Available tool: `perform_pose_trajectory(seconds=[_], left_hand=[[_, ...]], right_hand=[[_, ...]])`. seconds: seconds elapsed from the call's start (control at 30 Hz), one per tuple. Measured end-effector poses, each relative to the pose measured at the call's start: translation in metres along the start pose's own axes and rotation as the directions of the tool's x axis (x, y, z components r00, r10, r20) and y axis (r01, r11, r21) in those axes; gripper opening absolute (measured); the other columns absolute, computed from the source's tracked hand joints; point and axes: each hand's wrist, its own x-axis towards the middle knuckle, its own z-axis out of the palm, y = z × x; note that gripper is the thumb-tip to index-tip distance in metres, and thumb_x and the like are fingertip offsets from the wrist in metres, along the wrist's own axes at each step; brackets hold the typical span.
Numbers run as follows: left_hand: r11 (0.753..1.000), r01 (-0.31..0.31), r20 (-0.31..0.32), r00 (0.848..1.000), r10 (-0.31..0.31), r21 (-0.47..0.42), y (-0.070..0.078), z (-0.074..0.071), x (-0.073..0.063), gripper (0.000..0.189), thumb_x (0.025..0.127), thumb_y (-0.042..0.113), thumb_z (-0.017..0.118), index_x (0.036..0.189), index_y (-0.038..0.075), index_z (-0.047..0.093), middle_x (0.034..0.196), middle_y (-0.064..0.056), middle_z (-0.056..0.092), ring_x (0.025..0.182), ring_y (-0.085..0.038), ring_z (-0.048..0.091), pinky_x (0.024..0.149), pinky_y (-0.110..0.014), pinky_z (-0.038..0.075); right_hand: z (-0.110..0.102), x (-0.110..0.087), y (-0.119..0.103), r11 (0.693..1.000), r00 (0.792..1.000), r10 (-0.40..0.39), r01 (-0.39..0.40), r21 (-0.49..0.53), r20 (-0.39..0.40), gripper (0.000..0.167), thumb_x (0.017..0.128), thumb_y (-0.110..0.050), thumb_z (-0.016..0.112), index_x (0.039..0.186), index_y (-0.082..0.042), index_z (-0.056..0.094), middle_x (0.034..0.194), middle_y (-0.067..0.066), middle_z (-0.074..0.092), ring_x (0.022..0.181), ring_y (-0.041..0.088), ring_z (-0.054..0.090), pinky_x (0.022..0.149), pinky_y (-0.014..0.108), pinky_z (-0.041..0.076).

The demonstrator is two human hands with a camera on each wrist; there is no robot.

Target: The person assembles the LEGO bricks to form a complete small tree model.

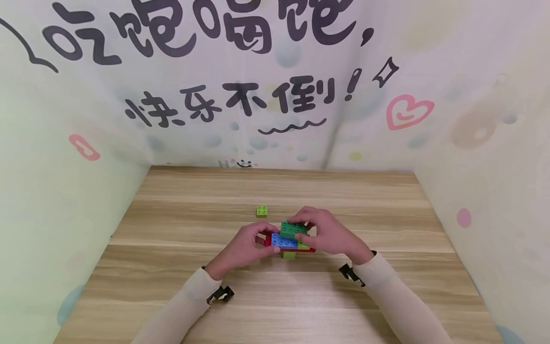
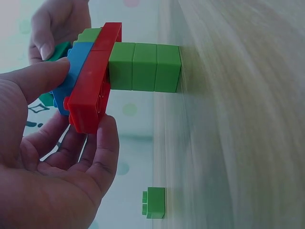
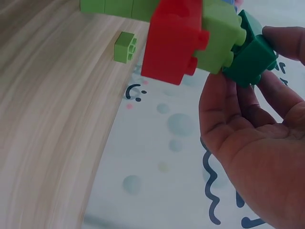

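My left hand (image 1: 244, 247) grips the left end of a built piece, thumb against the blue brick (image 1: 283, 242) and fingertips at the red bricks (image 2: 90, 78). A column of light green bricks (image 2: 144, 67) carries the red layer, its foot at the tabletop. On the red layer, a light green brick (image 3: 215, 40) sits beside the blue one. My right hand (image 1: 330, 234) pinches a dark green brick (image 1: 292, 230) between thumb and fingers. This brick sits tilted over the blue and light green tops, overlapping both; I cannot tell whether it is pressed on.
A loose light green brick (image 1: 261, 211) stands on the wooden table (image 1: 193, 191) behind the built piece. White printed walls (image 1: 275, 148) enclose the table at the back and both sides. Black wrist mounts (image 1: 221, 294) are on both sleeves.
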Motion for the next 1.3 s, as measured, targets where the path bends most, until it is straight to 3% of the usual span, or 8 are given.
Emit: perform_pose_trajectory(seconds=[0.37,0.57,0.87,1.3], left_hand=[[1.0,0.001,0.001,1.0,-0.001,0.01,0.0,0.0,0.001,0.043,0.092,0.028,0.085,0.128,0.011,0.069,0.122,-0.002,0.069,0.108,-0.018,0.067,0.094,-0.036,0.062],[1.0,0.014,-0.002,1.0,-0.014,0.003,0.0,0.0,0.0,0.04,0.092,0.029,0.085,0.127,0.016,0.069,0.121,0.002,0.069,0.107,-0.017,0.067,0.095,-0.036,0.062],[1.0,0.009,0.0,1.0,-0.009,-0.009,0.0,0.001,0.0,0.039,0.092,0.028,0.085,0.126,0.015,0.069,0.121,0.002,0.07,0.107,-0.017,0.067,0.096,-0.04,0.061],[1.0,-0.009,0.005,1.0,0.009,-0.003,0.0,0.0,0.0,0.04,0.093,0.03,0.084,0.127,0.014,0.069,0.121,0.001,0.069,0.107,-0.017,0.067,0.095,-0.04,0.062]], right_hand=[[0.006,-0.005,-0.006,1.0,1.0,0.007,-0.007,-0.018,0.016,0.035,0.093,-0.016,0.078,0.129,-0.016,0.075,0.117,-0.005,0.071,0.095,0.011,0.063,0.077,0.031,0.061],[0.01,-0.008,-0.005,0.999,1.0,0.002,-0.002,-0.033,0.001,0.034,0.094,-0.017,0.078,0.129,-0.017,0.074,0.118,-0.004,0.071,0.092,0.011,0.062,0.071,0.036,0.061],[0.017,-0.009,-0.006,0.998,0.999,-0.016,0.013,-0.054,-0.051,0.028,0.1,-0.027,0.076,0.124,-0.013,0.077,0.115,-0.002,0.073,0.093,0.009,0.063,0.075,0.027,0.059],[0.023,-0.011,-0.009,0.993,0.996,-0.02,0.01,-0.117,-0.088,0.026,0.098,-0.024,0.078,0.121,-0.012,0.077,0.111,-0.003,0.072,0.092,0.008,0.063,0.077,0.025,0.055]])
